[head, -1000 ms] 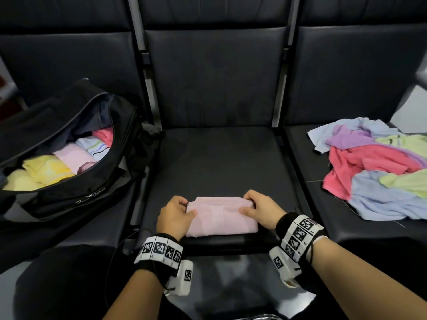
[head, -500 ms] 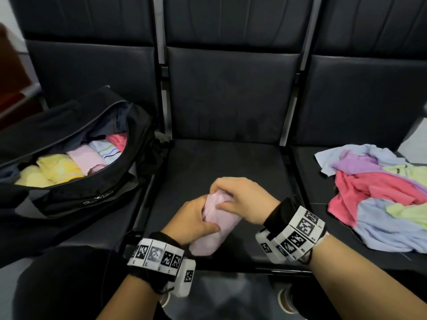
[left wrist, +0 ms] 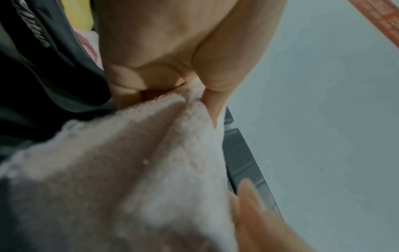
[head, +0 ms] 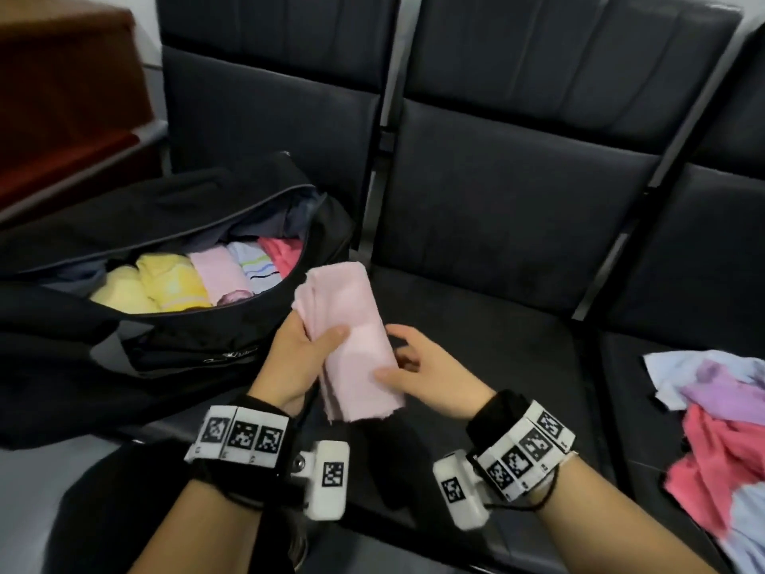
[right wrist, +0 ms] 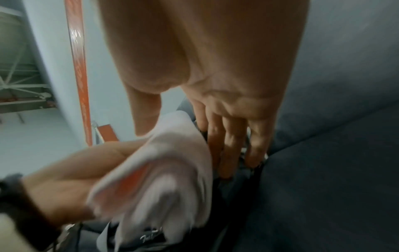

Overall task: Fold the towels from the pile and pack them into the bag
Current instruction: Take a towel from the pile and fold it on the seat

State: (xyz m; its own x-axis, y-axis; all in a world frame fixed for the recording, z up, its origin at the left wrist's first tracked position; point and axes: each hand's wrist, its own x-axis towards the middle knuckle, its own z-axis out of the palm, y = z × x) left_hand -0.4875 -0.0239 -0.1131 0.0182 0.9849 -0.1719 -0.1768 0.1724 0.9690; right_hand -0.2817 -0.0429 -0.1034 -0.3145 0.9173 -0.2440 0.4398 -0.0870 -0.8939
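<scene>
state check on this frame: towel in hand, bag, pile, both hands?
Folded pale pink terry towel: lifted off the seat, held upright-ish beside the bag.
Black duffel bag: unzipped, open, a row of folded towels inside.
Pile of loose coloured towels: unfolded, heaped on the right seat.
Left hand: grips the towel, thumb across its front.
Right hand: fingers straight, thumb touching the towel's lower part.

bag (head: 174, 337) left, held towel (head: 352, 345) centre, pile (head: 716, 428) right
</scene>
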